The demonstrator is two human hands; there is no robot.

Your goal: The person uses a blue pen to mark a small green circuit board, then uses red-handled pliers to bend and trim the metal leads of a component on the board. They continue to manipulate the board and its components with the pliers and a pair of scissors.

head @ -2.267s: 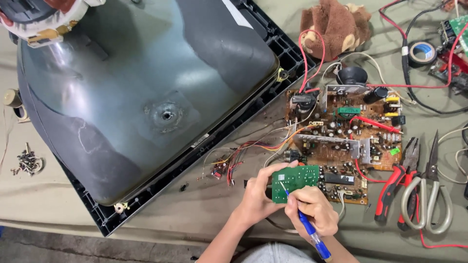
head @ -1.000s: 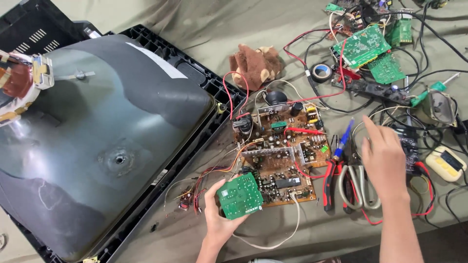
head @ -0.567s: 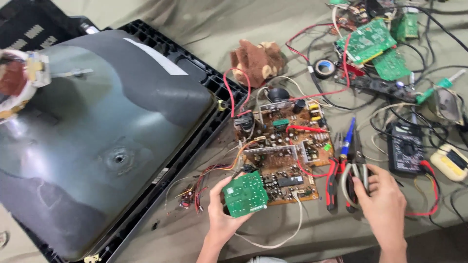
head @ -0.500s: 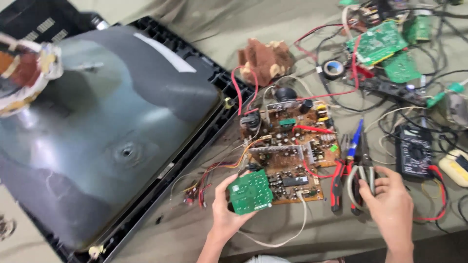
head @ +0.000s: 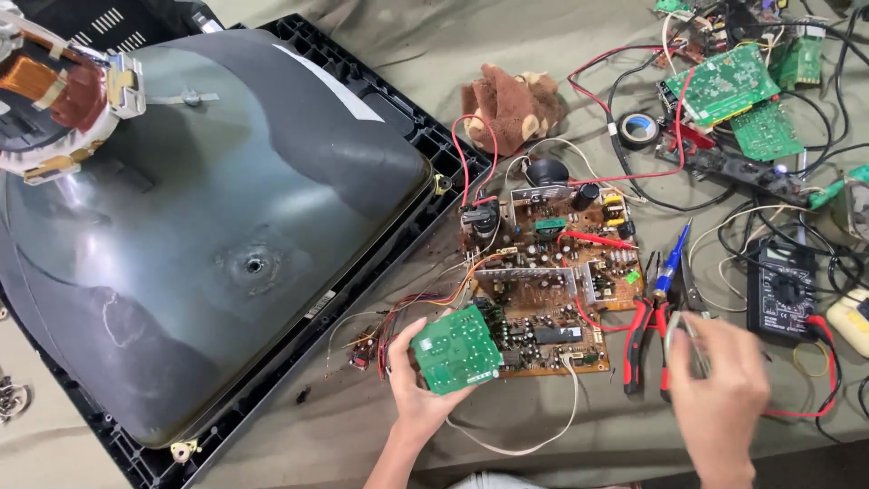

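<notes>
The left hand [head: 418, 389] is clamped around a small green square circuit board [head: 455, 349], held at the 7 o'clock corner of the large brown circuit board [head: 548, 272]. At 3 o'clock from it, the right hand [head: 720, 385] closes its fingers on thin metal tweezers [head: 697, 349], beside red-handled pliers [head: 638, 340] on the cloth-covered tabletop [head: 299, 444].

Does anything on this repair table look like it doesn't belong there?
Yes: a brown stuffed toy lies among the circuit boards and wires, above the large brown circuit board. It is the only soft, non-electronic thing there. The big picture tube also lies face down, out of its casing.
</notes>
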